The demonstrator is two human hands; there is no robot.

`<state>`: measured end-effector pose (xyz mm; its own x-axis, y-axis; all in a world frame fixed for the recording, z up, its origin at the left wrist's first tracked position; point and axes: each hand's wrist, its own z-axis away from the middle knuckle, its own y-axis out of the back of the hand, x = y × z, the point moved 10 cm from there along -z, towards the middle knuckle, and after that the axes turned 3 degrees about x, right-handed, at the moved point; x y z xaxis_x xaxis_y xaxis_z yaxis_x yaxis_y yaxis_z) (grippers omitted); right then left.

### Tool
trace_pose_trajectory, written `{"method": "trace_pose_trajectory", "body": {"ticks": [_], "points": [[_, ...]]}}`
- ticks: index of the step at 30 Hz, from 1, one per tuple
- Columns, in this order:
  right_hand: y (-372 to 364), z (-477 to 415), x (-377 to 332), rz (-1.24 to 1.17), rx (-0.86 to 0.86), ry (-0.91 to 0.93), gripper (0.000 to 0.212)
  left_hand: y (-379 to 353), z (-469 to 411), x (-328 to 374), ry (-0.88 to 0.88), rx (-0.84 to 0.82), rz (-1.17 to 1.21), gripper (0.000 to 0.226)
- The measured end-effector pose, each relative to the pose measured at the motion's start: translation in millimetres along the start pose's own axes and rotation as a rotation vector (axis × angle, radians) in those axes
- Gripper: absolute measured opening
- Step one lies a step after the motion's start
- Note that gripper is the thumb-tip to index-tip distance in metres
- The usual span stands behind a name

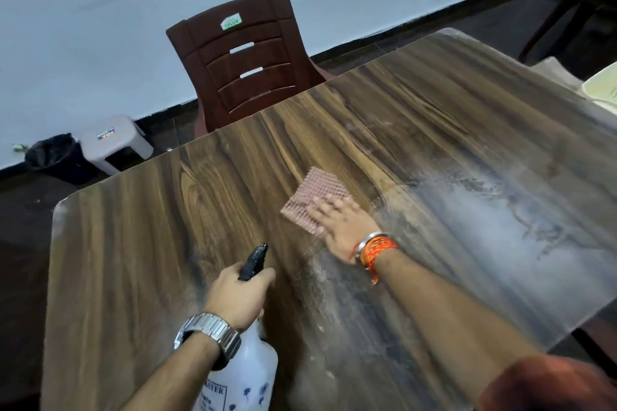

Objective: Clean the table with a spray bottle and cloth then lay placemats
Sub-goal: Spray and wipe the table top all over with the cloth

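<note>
A wood-grain table (pixel 140 243) fills most of the head view. My left hand (pixel 238 295) grips the neck of a white spray bottle (pixel 248 377) with a black nozzle pointing away from me, low near the front edge. My right hand (pixel 344 227) lies flat, fingers spread, pressing a pink textured cloth (pixel 310 195) onto the middle of the table. The hand is blurred. To the right of the cloth the tabletop looks hazy and whitish with streaks.
A dark red plastic chair (pixel 247 67) stands at the far edge. A grey stool (pixel 115 142) and a black bin (pixel 53 155) sit on the floor at left. Pale flat items (pixel 601 87) lie past the table's far right corner beside another chair.
</note>
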<state>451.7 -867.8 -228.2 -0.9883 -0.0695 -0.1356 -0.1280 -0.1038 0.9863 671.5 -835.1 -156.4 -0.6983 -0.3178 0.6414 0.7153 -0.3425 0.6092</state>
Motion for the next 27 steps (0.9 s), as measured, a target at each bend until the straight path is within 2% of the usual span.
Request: {"method": "trace_pose_trajectory", "body": {"ticks": [3, 5, 8, 12, 14, 15, 18, 21, 24, 26, 27], "points": [[1, 25, 65, 0.009, 0.013, -0.364, 0.065, 12, 12, -12, 0.005, 0.017, 0.014, 0.017], [-1, 41, 59, -0.014, 0.022, -0.467, 0.062, 18, 22, -20, 0.012, 0.007, 0.009, 0.018], [-9, 56, -30, -0.027, 0.028, -0.315, 0.064, 14, 35, -30, 0.021, -0.053, -0.019, 0.018], [-44, 124, -183, -0.044, -0.045, 0.106, 0.066, 12, 58, -45, 0.004, -0.089, -0.01, 0.022], [-57, 176, -221, -0.022, -0.113, 0.252, 0.07, 17, 67, -54, -0.009, -0.094, -0.037, 0.023], [-58, 196, -223, -0.025, -0.103, 0.261, 0.068, 19, 72, -60, -0.009, -0.111, -0.036, 0.024], [-49, 220, -179, -0.045, -0.053, 0.061, 0.061, 24, 87, -81, 0.012, -0.179, 0.017, 0.021], [-44, 227, -119, -0.119, -0.026, -0.337, 0.059, 37, 103, -103, 0.013, -0.183, 0.023, 0.017], [-46, 235, -124, -0.176, 0.034, -0.629, 0.064, 47, 116, -123, 0.008, -0.2, 0.011, 0.019], [-55, 234, -178, -0.199, 0.034, -0.58, 0.067, 52, 125, -132, 0.003, -0.191, -0.002, 0.019], [-63, 233, -217, -0.185, 0.008, -0.46, 0.065, 54, 130, -134, -0.004, -0.18, -0.017, 0.019]]}}
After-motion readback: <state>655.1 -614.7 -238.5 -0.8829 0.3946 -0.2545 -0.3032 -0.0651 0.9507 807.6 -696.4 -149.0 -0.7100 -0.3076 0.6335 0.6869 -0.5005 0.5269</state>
